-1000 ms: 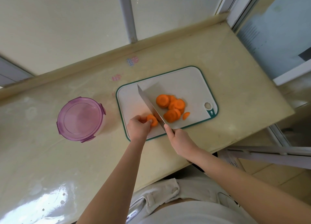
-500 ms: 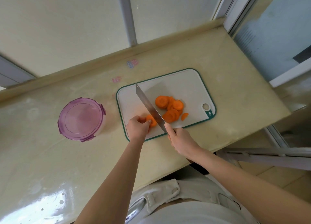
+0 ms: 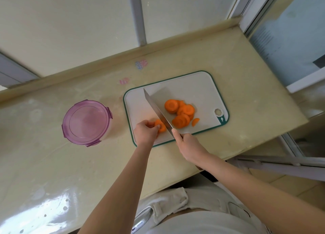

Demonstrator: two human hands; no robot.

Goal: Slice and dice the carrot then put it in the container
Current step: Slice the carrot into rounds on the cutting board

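Note:
A short orange carrot stub (image 3: 160,125) lies on the white, green-rimmed cutting board (image 3: 197,86). My left hand (image 3: 145,132) pinches the stub from the left with curled fingers. My right hand (image 3: 189,145) grips the handle of a broad knife (image 3: 156,109), whose blade stands edge-down just right of the stub. Several round carrot slices (image 3: 181,112) are piled right of the blade. The round container (image 3: 87,122) with its purple clip lid on stands left of the board.
The board lies on a beige counter (image 3: 246,100) that ends close to the right of it and along my near side. A raised back ledge and frosted window panes run behind. Small pink and blue stickers (image 3: 140,64) mark the counter behind the board.
The knife blade has shifted slightly against the stub while my left hand keeps holding it. The slice pile stays in place; the camera view has drifted a little.

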